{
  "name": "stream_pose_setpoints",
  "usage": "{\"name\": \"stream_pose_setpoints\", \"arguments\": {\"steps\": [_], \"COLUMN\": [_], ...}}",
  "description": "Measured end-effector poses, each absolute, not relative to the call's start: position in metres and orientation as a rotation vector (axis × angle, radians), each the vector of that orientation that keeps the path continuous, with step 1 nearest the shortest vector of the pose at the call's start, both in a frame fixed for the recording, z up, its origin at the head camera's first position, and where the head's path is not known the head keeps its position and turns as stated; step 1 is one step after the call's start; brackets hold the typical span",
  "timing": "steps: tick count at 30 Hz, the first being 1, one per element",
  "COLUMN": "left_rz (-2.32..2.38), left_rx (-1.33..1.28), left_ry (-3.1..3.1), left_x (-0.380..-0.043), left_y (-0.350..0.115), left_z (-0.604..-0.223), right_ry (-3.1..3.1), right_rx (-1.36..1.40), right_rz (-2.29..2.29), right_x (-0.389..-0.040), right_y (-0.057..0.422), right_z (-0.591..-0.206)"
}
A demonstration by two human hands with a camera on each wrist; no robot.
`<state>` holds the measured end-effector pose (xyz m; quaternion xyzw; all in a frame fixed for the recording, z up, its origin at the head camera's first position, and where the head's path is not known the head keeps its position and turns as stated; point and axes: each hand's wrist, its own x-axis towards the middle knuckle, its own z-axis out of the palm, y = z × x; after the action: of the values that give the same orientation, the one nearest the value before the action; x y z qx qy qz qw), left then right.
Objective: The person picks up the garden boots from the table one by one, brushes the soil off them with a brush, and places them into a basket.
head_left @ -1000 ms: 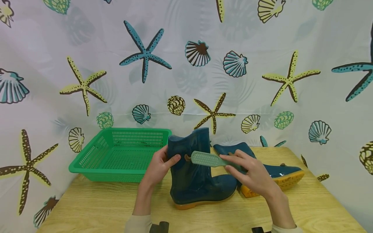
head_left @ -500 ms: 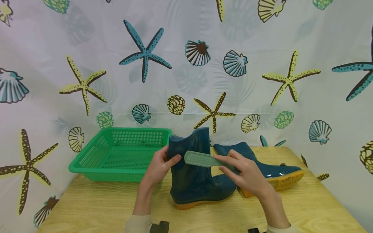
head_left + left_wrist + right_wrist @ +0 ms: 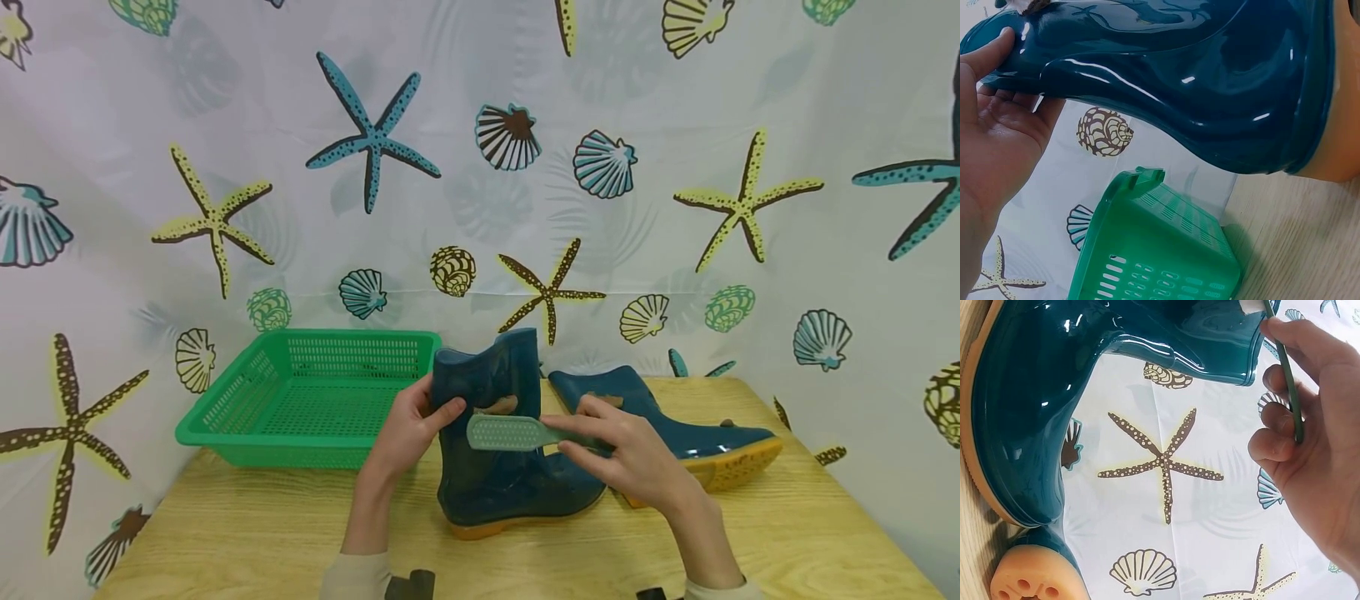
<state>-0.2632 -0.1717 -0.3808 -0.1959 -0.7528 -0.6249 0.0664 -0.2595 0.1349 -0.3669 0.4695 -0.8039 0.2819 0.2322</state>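
A white curtain [image 3: 652,258] printed with starfish and shells hangs behind a pale wood-grain counter [image 3: 300,517]. On that counter stands a glossy dark-blue rubber boot with an orange-tan sole [image 3: 487,492], upright, its toe towards 3 o'clock. A brown patch [image 3: 501,406] shows high on its shaft. Just at 6 o'clock of that patch, a pale-green flat-backed brush [image 3: 504,433] lies across the front of the shaft; whether its working face touches the rubber cannot be told.

At the shaft's 9 o'clock, the left hand [image 3: 408,425] grips the boot near its top, thumb in front and fingers behind. At 3 o'clock, the right hand [image 3: 626,446] holds the brush by its handle, the fingers curled round it.

Farther out at 3 o'clock, a second dark-blue rubber boot with a yellow-orange sole [image 3: 705,440] lies tilted, sole towards the near side. Near 10 o'clock sits a green perforated plastic basket [image 3: 262,438].

The step in hand appears to be scrubbing the upright shaft. The next move would seem to call for the left hand's steadying hold and short strokes up over the brown patch.
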Motion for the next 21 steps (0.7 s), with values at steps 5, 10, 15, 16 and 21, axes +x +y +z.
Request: {"name": "stream_pose_setpoints", "arguments": {"steps": [5,10,15,16,21], "left_rz": [-1.873,-1.871,-1.865,-1.866,-1.868], "left_rx": [-0.571,-0.581,-0.587,-0.588,-0.594], "left_ry": [-2.270,-2.267,-2.269,-2.270,-2.273], "left_x": [-0.264,-0.264,-0.264,-0.264,-0.264], "left_y": [-0.172,-0.172,-0.172,-0.172,-0.172], "left_z": [-0.381,-0.381,-0.381,-0.381,-0.381], "right_ry": [-2.195,-2.175,-2.148,-2.154,-2.221], "right_rx": [1.281,1.203,1.160,1.158,1.145], "right_rz": [0.781,0.791,0.768,0.762,0.756], "right_x": [-0.260,-0.260,-0.261,-0.261,-0.261], "right_y": [0.136,0.140,0.144,0.145,0.151], "right_z": [-0.365,-0.362,-0.362,-0.362,-0.363]}}
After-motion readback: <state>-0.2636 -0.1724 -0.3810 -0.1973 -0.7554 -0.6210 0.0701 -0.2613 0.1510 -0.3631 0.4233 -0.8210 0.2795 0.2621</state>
